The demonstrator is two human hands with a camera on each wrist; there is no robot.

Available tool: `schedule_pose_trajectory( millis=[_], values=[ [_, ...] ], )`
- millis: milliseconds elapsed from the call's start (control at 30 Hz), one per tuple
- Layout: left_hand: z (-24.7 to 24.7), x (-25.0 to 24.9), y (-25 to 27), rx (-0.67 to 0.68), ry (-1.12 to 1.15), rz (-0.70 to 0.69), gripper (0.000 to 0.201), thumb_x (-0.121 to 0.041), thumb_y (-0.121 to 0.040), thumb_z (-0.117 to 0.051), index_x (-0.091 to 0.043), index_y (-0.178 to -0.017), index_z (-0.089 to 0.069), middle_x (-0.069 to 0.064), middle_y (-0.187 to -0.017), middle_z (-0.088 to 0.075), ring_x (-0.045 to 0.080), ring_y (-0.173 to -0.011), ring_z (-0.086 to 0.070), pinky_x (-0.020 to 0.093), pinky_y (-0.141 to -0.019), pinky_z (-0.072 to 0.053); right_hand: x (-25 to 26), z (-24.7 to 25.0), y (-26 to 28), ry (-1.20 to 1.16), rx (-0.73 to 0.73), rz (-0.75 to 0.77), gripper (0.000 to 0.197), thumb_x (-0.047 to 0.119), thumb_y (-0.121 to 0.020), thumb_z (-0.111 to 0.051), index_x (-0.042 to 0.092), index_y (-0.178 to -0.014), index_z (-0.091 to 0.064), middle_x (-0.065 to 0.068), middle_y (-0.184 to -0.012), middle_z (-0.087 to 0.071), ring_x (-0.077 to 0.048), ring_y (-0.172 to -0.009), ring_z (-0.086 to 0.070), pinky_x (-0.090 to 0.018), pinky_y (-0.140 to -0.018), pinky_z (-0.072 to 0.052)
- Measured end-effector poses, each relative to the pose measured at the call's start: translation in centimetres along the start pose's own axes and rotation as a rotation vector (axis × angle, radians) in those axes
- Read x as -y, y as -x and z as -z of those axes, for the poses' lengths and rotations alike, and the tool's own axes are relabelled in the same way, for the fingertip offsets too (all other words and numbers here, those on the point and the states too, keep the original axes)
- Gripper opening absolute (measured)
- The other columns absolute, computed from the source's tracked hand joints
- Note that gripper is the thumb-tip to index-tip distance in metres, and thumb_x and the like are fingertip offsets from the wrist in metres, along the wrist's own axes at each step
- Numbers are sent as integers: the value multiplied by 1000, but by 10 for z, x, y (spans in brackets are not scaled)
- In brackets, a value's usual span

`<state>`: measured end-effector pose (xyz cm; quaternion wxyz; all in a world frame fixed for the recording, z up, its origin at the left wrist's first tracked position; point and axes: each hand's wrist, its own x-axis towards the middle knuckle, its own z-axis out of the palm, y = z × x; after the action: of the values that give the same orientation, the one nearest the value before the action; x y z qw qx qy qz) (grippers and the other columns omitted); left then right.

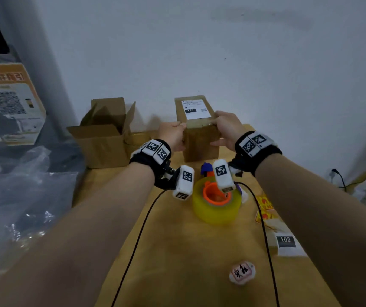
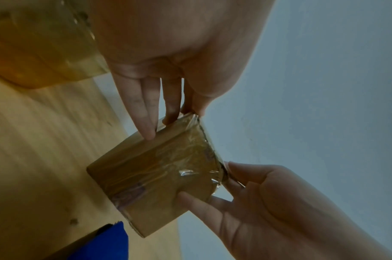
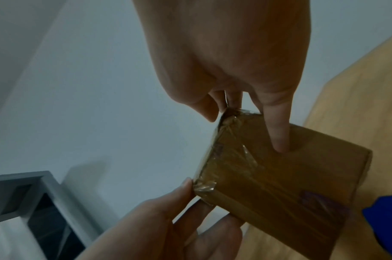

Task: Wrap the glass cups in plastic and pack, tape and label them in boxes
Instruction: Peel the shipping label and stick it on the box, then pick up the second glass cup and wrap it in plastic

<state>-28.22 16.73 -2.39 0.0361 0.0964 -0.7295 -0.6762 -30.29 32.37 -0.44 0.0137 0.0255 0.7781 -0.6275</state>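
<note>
A sealed cardboard box (image 1: pixel 200 142), wrapped in clear tape, stands at the far end of the wooden table (image 1: pixel 177 251) with a white shipping label (image 1: pixel 195 109) on its top. My left hand (image 1: pixel 173 134) grips its left upper corner and my right hand (image 1: pixel 222 129) its right upper corner, thumbs on top, fingers on the sides. In the left wrist view the left hand's fingers (image 2: pixel 149 130) lie against the box (image 2: pixel 155 172). In the right wrist view the right hand's finger (image 3: pixel 278 137) presses the box (image 3: pixel 279 176).
An open, empty-looking cardboard box (image 1: pixel 104 136) stands left of the sealed one, with an amber translucent round thing (image 1: pixel 136 138) between them. A yellow tape roll on an orange and blue dispenser (image 1: pixel 216 202) lies nearer me. Loose labels (image 1: pixel 286 242) and stickers (image 1: pixel 264 209) lie right; plastic wrap (image 1: pixel 11 196) left.
</note>
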Motion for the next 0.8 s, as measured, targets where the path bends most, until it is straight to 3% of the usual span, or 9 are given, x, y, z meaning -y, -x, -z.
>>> schedule_pose_trajectory(
  millis=[133, 267, 333, 400, 467, 533, 600, 700, 800],
  values=[
    [-6, 28, -40, -8, -21, 49, 35, -27, -105, -56, -15, -137, -63, 9, -120, -68, 36, -107, -69, 44, -86, -61, -23, -9, -32, 33, 24, -33, 46, 14, -100, -48, 10, -145, -53, -15, -144, -56, -36, -128, -58, -56, -98, -56],
    [-8, 45, -65, -30, -130, -8, 30, -38, -101, -57, -22, -120, -74, 3, -115, -73, 33, -99, -72, 50, -93, -60, -37, -20, -44, -30, 20, -57, 45, 5, -103, -45, 23, -140, -63, 2, -119, -63, -20, -109, -57, -57, -98, -55],
    [-8, 36, -59, 6, -125, -10, 20, -31, -104, -54, -24, -99, -72, 4, -105, -70, 36, -100, -71, 53, -89, -61, -37, -20, -49, 20, 28, -45, 44, 6, -104, -43, 22, -141, -62, 1, -115, -65, -19, -105, -62, -42, -86, -61],
    [-5, 26, -50, 66, -108, 29, 17, -25, -107, -51, -21, -106, -68, 4, -99, -65, 33, -100, -69, 50, -84, -62, -29, -24, -48, 155, 26, -29, 42, 6, -104, -43, 13, -141, -59, -2, -115, -65, -21, -98, -64, -26, -69, -55],
    [4, 20, -41, 117, -86, 69, 16, -25, -107, -50, -18, -110, -64, 3, -101, -67, 27, -91, -67, 41, -75, -61, -20, -32, -45, 370, 43, -22, 46, 20, -99, -47, 8, -143, -54, -13, -137, -59, -34, -121, -57, -36, -91, -53],
    [18, 16, -32, 141, -59, 83, 27, -30, -107, -49, -12, -118, -65, 6, -113, -70, 26, -89, -67, 38, -72, -60, -12, -42, -41, 624, 20, 6, 62, 40, -90, -49, 20, -149, -49, -18, -160, -35, -38, -144, -36, -48, -118, -33],
    [36, 13, -20, 145, -38, 81, 35, -33, -108, -45, -8, -118, -68, 6, -110, -73, 28, -89, -69, 40, -78, -60, -4, -53, -28, 649, -49, 81, 52, 36, -95, -53, 35, -147, -52, -8, -167, -19, -35, -152, -17, -42, -124, -21],
    [68, 8, 0, 113, -15, 77, 36, -31, -108, -41, -10, -107, -70, 3, -94, -74, 26, -81, -70, 36, -74, -57, 6, -75, -16, 581, -48, 210, 31, 34, -90, -53, 46, -110, -74, 3, -154, -47, -28, -143, -35, -27, -106, -36],
    [103, 4, 20, 41, -42, 46, 36, -27, -107, -40, -11, -97, -71, 2, -86, -72, 25, -74, -66, 35, -74, -51, 20, -106, 3, 577, 138, 252, 19, 27, -90, -62, 38, -91, -77, 4, -130, -68, -20, -132, -53, -28, -108, -39]
  ],
)
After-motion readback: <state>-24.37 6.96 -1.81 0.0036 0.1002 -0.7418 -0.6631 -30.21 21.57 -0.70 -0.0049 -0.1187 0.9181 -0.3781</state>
